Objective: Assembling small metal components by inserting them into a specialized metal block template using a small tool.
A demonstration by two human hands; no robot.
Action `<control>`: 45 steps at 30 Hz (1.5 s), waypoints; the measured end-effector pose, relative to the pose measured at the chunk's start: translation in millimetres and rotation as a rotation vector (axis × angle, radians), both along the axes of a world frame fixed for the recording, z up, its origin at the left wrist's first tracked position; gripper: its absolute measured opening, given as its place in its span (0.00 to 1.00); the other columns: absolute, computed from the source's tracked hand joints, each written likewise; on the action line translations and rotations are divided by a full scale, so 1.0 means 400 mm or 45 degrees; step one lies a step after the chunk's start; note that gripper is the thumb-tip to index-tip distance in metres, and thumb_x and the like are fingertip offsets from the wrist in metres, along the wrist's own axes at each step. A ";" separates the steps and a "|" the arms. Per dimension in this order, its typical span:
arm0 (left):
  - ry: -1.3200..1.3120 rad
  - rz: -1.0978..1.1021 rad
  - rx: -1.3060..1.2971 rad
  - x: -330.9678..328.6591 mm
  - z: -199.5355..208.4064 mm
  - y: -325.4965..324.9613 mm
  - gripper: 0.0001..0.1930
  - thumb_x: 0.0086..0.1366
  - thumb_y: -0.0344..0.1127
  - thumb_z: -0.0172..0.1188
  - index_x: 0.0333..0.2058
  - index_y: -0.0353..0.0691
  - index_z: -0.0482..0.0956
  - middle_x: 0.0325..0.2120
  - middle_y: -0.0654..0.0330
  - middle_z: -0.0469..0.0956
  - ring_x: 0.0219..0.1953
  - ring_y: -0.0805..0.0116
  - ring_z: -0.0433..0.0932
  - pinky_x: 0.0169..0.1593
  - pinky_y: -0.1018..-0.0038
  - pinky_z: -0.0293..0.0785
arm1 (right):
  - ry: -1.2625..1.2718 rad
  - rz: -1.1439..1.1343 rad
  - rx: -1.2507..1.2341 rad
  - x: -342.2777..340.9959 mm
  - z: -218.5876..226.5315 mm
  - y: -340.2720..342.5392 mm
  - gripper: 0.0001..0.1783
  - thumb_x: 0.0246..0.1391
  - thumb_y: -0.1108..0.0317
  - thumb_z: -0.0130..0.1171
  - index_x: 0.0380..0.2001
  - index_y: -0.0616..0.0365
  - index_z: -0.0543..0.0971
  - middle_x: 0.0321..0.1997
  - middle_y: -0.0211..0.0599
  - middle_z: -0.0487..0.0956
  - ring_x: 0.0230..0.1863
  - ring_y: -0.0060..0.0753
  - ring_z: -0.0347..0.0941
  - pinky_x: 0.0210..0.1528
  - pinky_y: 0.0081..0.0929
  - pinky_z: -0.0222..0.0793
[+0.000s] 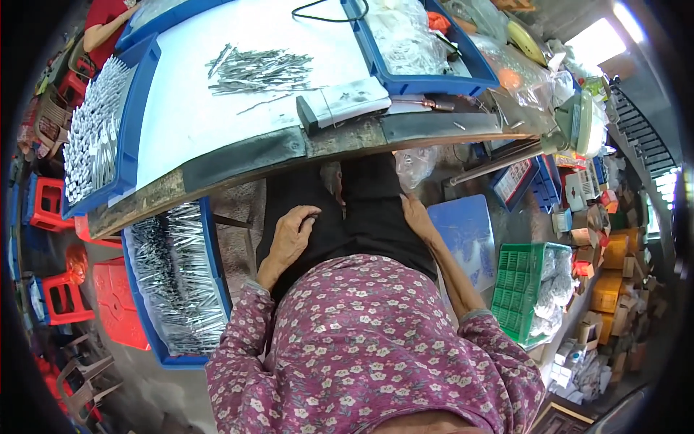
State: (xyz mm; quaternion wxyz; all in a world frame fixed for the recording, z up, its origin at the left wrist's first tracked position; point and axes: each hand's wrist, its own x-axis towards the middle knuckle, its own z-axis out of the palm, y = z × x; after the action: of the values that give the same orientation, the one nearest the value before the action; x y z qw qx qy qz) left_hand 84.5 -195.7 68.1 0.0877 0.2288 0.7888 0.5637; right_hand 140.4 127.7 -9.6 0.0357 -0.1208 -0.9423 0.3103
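Both hands rest on the dark trousers (pixel 372 217) over my thighs, below the table edge. My left hand (pixel 291 235) lies on the left thigh, loosely bent, with thumb and fingers a little apart and nothing visible in it. Along the outer side of the right thigh lies my right hand (pixel 417 218), laid flat and seen edge-on; its fingers are partly hidden. On the white tabletop (pixel 181 123) beyond them is a loose pile of thin metal pieces (pixel 264 70). Closer to the edge sits a block wrapped in pale material (pixel 343 101), beside a screwdriver (pixel 426 104).
A blue tray (pixel 130 123) of white-tipped rods stands at the table's left; another blue tray (pixel 434 83) holds clear plastic bags. Below left is a blue crate (pixel 217 289) of metal pieces. A green basket (pixel 517 289), red stools (pixel 65 296) and a lamp (pixel 584 123) surround me.
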 end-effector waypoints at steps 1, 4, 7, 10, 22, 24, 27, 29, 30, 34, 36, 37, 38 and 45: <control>0.117 0.040 -0.060 0.002 -0.005 -0.016 0.08 0.57 0.23 0.51 0.35 0.32 0.75 0.32 0.51 0.76 0.36 0.55 0.75 0.40 0.69 0.71 | -0.129 0.054 0.018 -0.009 0.069 -0.038 0.20 0.59 0.59 0.42 0.38 0.70 0.70 0.34 0.63 0.74 0.39 0.60 0.70 0.40 0.47 0.64; 0.051 0.092 0.054 0.010 0.000 -0.041 0.09 0.56 0.21 0.51 0.36 0.32 0.75 0.32 0.51 0.76 0.35 0.55 0.75 0.40 0.69 0.70 | -0.320 0.180 0.158 -0.034 0.249 -0.104 0.17 0.57 0.62 0.45 0.37 0.70 0.70 0.36 0.65 0.72 0.41 0.64 0.69 0.41 0.46 0.65; 0.195 0.129 0.071 -0.004 0.027 -0.056 0.09 0.55 0.20 0.52 0.36 0.32 0.75 0.31 0.51 0.76 0.35 0.55 0.75 0.39 0.68 0.70 | -0.026 0.297 -0.137 -0.090 0.398 -0.154 0.13 0.50 0.72 0.53 0.39 0.65 0.70 0.36 0.53 0.73 0.38 0.57 0.70 0.42 0.39 0.66; 0.224 0.171 0.087 -0.015 0.025 -0.072 0.09 0.56 0.20 0.52 0.36 0.32 0.75 0.31 0.52 0.76 0.34 0.57 0.75 0.37 0.70 0.70 | 0.346 0.502 0.063 -0.208 0.511 -0.222 0.23 0.44 0.77 0.57 0.47 0.60 0.69 0.43 0.50 0.70 0.45 0.53 0.67 0.46 0.38 0.64; 0.125 0.267 0.185 -0.056 0.131 -0.097 0.09 0.56 0.20 0.51 0.36 0.33 0.76 0.30 0.54 0.77 0.33 0.61 0.77 0.36 0.74 0.71 | 0.384 1.067 0.495 -0.503 0.473 -0.229 0.45 0.29 0.63 0.71 0.55 0.56 0.63 0.49 0.44 0.70 0.54 0.46 0.63 0.58 0.40 0.53; 0.181 0.308 0.184 -0.088 0.148 -0.113 0.10 0.56 0.20 0.52 0.36 0.34 0.77 0.30 0.54 0.77 0.33 0.61 0.77 0.36 0.74 0.71 | 0.373 1.074 0.466 -0.509 0.480 -0.248 0.45 0.28 0.61 0.71 0.54 0.58 0.65 0.48 0.45 0.71 0.53 0.45 0.64 0.56 0.40 0.54; 0.144 0.366 0.254 -0.151 0.164 -0.109 0.09 0.58 0.20 0.51 0.37 0.34 0.76 0.26 0.58 0.75 0.28 0.72 0.74 0.33 0.79 0.70 | 0.356 1.030 0.424 -0.506 0.481 -0.261 0.45 0.27 0.60 0.70 0.54 0.59 0.65 0.47 0.44 0.71 0.52 0.48 0.64 0.55 0.39 0.54; -0.210 0.435 0.324 -0.182 0.194 -0.107 0.09 0.60 0.20 0.50 0.37 0.33 0.76 0.25 0.61 0.74 0.27 0.75 0.72 0.32 0.80 0.68 | 0.335 1.011 0.358 -0.503 0.482 -0.256 0.45 0.27 0.61 0.70 0.54 0.57 0.65 0.47 0.43 0.71 0.51 0.47 0.63 0.55 0.39 0.54; -0.287 0.472 0.294 -0.192 0.216 -0.103 0.09 0.61 0.21 0.49 0.37 0.33 0.76 0.24 0.62 0.74 0.27 0.77 0.72 0.30 0.82 0.67 | 0.342 1.018 0.342 -0.506 0.479 -0.250 0.44 0.27 0.61 0.70 0.54 0.56 0.65 0.47 0.43 0.71 0.52 0.47 0.63 0.56 0.39 0.53; 0.143 0.447 0.169 -0.248 0.224 -0.092 0.09 0.60 0.21 0.49 0.38 0.32 0.75 0.27 0.60 0.75 0.27 0.75 0.72 0.32 0.81 0.68 | 0.266 0.999 0.327 -0.497 0.486 -0.247 0.45 0.27 0.62 0.70 0.54 0.55 0.64 0.48 0.42 0.69 0.53 0.46 0.62 0.57 0.39 0.52; 0.252 0.511 0.141 -0.297 0.207 -0.093 0.09 0.58 0.20 0.49 0.38 0.32 0.75 0.31 0.57 0.75 0.30 0.72 0.73 0.34 0.78 0.68 | 0.234 1.012 0.353 -0.500 0.490 -0.260 0.46 0.27 0.62 0.71 0.55 0.56 0.63 0.48 0.43 0.69 0.53 0.45 0.62 0.58 0.39 0.51; 0.246 0.536 0.075 -0.315 0.212 -0.088 0.09 0.59 0.22 0.49 0.38 0.33 0.74 0.33 0.58 0.75 0.32 0.72 0.72 0.35 0.78 0.68 | 0.203 1.015 0.358 -0.498 0.495 -0.265 0.46 0.27 0.62 0.71 0.55 0.56 0.63 0.48 0.44 0.68 0.54 0.46 0.62 0.58 0.38 0.51; 0.240 0.561 0.008 -0.334 0.218 -0.082 0.10 0.59 0.23 0.49 0.39 0.34 0.74 0.35 0.58 0.75 0.35 0.71 0.72 0.37 0.77 0.67 | 0.241 1.022 0.335 -0.496 0.501 -0.267 0.44 0.29 0.62 0.70 0.54 0.58 0.64 0.50 0.45 0.68 0.54 0.47 0.61 0.58 0.39 0.52; 0.544 0.626 -0.326 -0.421 0.158 -0.053 0.15 0.55 0.24 0.50 0.44 0.36 0.72 0.44 0.48 0.68 0.47 0.50 0.68 0.49 0.63 0.65 | 0.464 0.801 -0.158 -0.494 0.582 -0.194 0.18 0.48 0.63 0.61 0.41 0.59 0.75 0.38 0.37 0.75 0.39 0.28 0.71 0.38 0.23 0.67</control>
State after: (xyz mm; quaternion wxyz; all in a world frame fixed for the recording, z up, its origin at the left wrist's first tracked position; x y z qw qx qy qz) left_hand -83.9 -216.9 131.2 -0.1896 0.1320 0.8851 0.4039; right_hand -57.2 50.1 223.2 0.0981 0.2301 -0.8909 0.3791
